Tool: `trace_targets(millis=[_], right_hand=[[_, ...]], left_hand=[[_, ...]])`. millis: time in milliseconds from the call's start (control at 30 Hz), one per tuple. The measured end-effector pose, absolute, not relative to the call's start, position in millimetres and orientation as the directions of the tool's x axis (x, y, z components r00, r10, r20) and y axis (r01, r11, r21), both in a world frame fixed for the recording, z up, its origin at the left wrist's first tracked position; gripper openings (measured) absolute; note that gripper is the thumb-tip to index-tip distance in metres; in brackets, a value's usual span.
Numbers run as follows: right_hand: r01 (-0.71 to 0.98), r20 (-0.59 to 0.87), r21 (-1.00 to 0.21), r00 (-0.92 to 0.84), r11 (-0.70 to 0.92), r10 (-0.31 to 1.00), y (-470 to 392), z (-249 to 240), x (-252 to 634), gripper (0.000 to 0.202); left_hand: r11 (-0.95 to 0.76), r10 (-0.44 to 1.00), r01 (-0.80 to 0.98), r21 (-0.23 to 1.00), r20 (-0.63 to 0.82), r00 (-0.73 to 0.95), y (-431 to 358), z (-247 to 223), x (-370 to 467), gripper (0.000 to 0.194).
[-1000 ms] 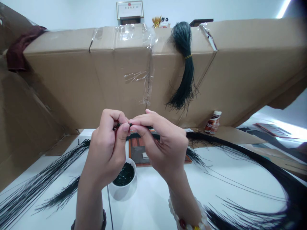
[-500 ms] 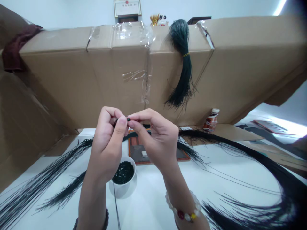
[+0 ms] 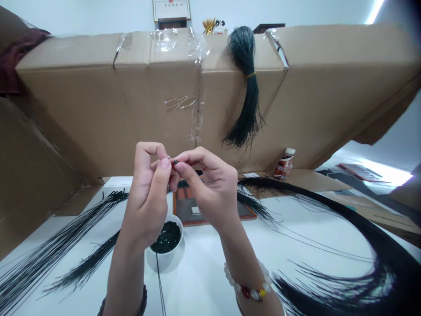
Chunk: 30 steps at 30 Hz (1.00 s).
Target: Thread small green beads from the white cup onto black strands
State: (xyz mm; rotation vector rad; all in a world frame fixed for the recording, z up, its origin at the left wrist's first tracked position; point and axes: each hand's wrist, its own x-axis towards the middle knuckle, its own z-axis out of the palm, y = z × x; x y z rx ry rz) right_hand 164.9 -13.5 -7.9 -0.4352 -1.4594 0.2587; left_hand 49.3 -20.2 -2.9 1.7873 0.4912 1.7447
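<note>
Left hand (image 3: 149,197) and right hand (image 3: 212,193) pinch a tiny, glossy dark-green piece (image 3: 176,162), raised, I judge, for clear sight above the smooth white tabletop (image 3: 202,267).

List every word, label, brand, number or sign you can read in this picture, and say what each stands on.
None can be read for certain.
Framed sheet on the wall: a row of characters under a red mark, too small and blurred.
Bottle with the white cap: light marks on its label, too blurred.
</note>
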Motion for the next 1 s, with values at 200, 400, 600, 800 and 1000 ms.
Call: trace_targets(millis=[200,400,600,800,1000], right_hand=[[0.124,0.903,-0.429,0.075,0.895,0.422,-16.9,-6.3,167.6,0.006],[0.164,0.893,-0.449,0.068,0.878,0.444,-19.2,-4.9,172.3,0.004],[0.191,0.903,-0.428,0.049,0.883,0.427,-22.1,-4.0,172.6,0.005],[0.212,0.917,-0.398,0.062,0.892,0.394,-21.6,-3.6,170.5,0.007],[0.014,0.858,-0.509,0.081,0.860,0.507,-21.1,-3.5,168.0,0.002]], left_hand=[[-0.767,0.626,-0.120,0.630,0.776,0.077,-18.6,-5.0,47.9,0.017],[-0.768,0.609,-0.163,0.619,0.785,0.115,-15.5,-6.6,51.1,0.018],[-0.773,0.603,-0.152,0.616,0.788,0.126,-15.5,-7.3,49.9,0.018],[-0.758,0.622,-0.156,0.634,0.773,0.122,-17.2,-7.9,50.6,0.015],[-0.716,0.657,-0.249,0.652,0.750,0.076,-18.4,-6.1,55.4,0.016]])
